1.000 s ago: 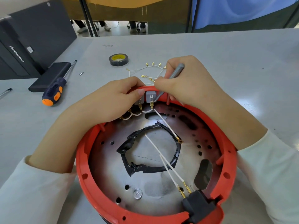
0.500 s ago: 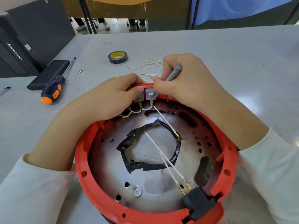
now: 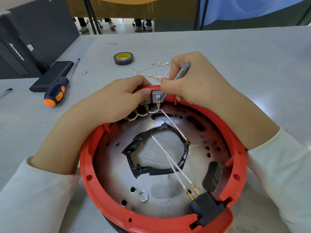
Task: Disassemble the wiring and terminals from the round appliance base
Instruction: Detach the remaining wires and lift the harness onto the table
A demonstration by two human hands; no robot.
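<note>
The round appliance base [image 3: 87, 167] has a red plastic rim and a scorched metal plate inside. Grey terminal blocks [image 3: 157, 97] sit at its far rim, with short white wires looping between brass terminals below them. My left hand [image 3: 107, 105] grips the far rim, thumb pressed on the left block. My right hand [image 3: 198, 86] holds a thin grey metal tool [image 3: 182, 70], its tip at the right block. A long white wire [image 3: 173, 124] runs from that block to a ring terminal. Two more white wires [image 3: 170, 159] lead to a black connector [image 3: 207, 209] at the near rim.
Loose white wires with brass terminals [image 3: 156, 69] lie on the grey table beyond the base. A roll of black tape [image 3: 123, 58] is farther back. An orange and blue screwdriver [image 3: 56, 90], a black slab [image 3: 50, 76] and a black computer case [image 3: 33, 34] are at left.
Both hands stay at the terminal blocks; the right hand and tool shift only slightly. The view has tilted a little.
</note>
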